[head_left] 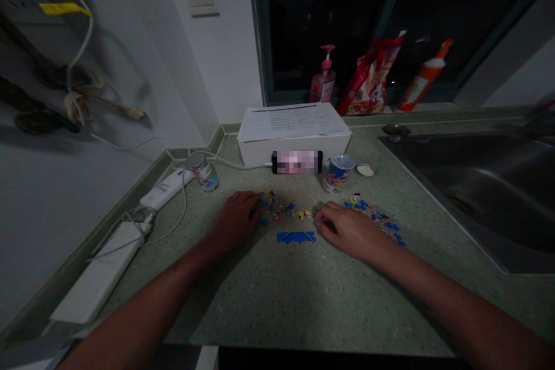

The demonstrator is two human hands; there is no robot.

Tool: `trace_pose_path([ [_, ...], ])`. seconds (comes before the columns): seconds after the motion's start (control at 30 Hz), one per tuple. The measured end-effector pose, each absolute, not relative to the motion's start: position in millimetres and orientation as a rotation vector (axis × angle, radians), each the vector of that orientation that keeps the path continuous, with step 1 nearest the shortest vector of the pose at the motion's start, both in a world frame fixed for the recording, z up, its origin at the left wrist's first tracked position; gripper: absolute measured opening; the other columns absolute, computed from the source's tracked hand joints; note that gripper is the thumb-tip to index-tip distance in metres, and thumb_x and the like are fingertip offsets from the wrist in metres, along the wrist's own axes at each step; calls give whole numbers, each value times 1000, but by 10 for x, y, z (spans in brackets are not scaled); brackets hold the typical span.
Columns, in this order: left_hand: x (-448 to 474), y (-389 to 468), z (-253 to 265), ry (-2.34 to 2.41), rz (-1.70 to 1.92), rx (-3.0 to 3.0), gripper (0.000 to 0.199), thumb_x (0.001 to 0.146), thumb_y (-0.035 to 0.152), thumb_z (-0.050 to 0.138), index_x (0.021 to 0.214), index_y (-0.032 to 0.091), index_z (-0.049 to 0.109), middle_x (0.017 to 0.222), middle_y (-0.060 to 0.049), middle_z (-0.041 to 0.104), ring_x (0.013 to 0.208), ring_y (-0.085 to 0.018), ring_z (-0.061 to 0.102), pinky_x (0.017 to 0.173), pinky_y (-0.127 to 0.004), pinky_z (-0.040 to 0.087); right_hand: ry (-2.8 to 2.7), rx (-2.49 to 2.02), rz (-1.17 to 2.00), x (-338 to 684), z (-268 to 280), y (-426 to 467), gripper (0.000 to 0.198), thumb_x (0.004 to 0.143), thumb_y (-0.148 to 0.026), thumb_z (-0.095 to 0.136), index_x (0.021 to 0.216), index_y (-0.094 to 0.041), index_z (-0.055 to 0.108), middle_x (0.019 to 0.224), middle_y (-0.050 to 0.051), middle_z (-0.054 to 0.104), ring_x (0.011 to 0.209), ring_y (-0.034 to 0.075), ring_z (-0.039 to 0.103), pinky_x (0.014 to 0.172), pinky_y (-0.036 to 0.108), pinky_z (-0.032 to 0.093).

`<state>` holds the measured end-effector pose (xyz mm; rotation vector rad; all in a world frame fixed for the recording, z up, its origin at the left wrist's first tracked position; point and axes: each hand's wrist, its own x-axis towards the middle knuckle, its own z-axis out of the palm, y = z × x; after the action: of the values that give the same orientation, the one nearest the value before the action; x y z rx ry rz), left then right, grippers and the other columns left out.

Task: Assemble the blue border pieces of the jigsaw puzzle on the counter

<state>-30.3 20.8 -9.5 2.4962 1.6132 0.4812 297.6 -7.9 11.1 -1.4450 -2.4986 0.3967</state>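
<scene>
1. Here, our left hand and right hand: curled; whether gripping, we cannot tell.
2. Puzzle pieces: on the tabletop, between and beside them; likely light, stiff; best pinched edgewise.

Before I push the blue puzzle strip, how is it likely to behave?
The blue puzzle strip probably slides rather than rolls, because it lies flat on the counter. It looks thin, so probably light. If lifted, it may separate: its toothed lower edge suggests joined pieces.

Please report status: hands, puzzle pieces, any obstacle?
Left hand at loose pieces, right hand at their other side; grips unclear. Blue puzzle strip flat, uncovered. Nothing seen blocking it.
</scene>
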Motion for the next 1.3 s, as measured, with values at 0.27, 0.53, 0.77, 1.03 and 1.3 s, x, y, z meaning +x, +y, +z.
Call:
trace_pose_path([
  [0.27, -248, 234, -75, 1611, 504, 2450, 24, 101, 15, 68, 122, 20, 81, 132, -12, 77, 126, -31, 68, 117, -53, 53, -2501, -1454, 402, 2974, 118, -82, 13, 104, -17, 60, 100, -20, 72, 100, 6, 74, 87, 22, 73, 74, 33, 46],
  [0.53, -210, 304, -58, 1585, 523, 2388, 19, 94, 9, 72, 107, 19, 81, 126, -12, 79, 124, -32, 69, 116, -53, 53, -2515, -1476, 389, 2951, 142, -87, 12, 105, -18, 61, 100, -20, 72, 100, 7, 74, 88, 22, 74, 74, 32, 46],
  [0.77, -205, 322, -52, 1575, 554, 2379, 19, 90, 9, 73, 101, 21, 81, 124, -11, 79, 123, -32, 70, 117, -55, 53, -2511, -1465, 367, 2950, 127, -77, 12, 104, -18, 61, 100, -21, 72, 99, 6, 75, 86, 21, 74, 73, 31, 46],
  [1.03, -241, 369, -70, 1585, 548, 2386, 19, 86, 11, 75, 100, 22, 83, 126, -10, 78, 125, -32, 69, 117, -55, 52, -2488, -1468, 380, 2974, 161, -74, 14, 105, -19, 59, 100, -21, 72, 101, 7, 76, 86, 21, 74, 73, 32, 47],
  [1.3, -280, 337, -93, 1599, 558, 2412, 13, 89, 17, 73, 98, 21, 81, 126, -13, 77, 124, -35, 68, 114, -59, 53, -2419, -1606, 211, 3061, 149, -27, 17, 102, -17, 57, 97, -22, 72, 98, 8, 76, 81, 22, 70, 68, 33, 40],
])
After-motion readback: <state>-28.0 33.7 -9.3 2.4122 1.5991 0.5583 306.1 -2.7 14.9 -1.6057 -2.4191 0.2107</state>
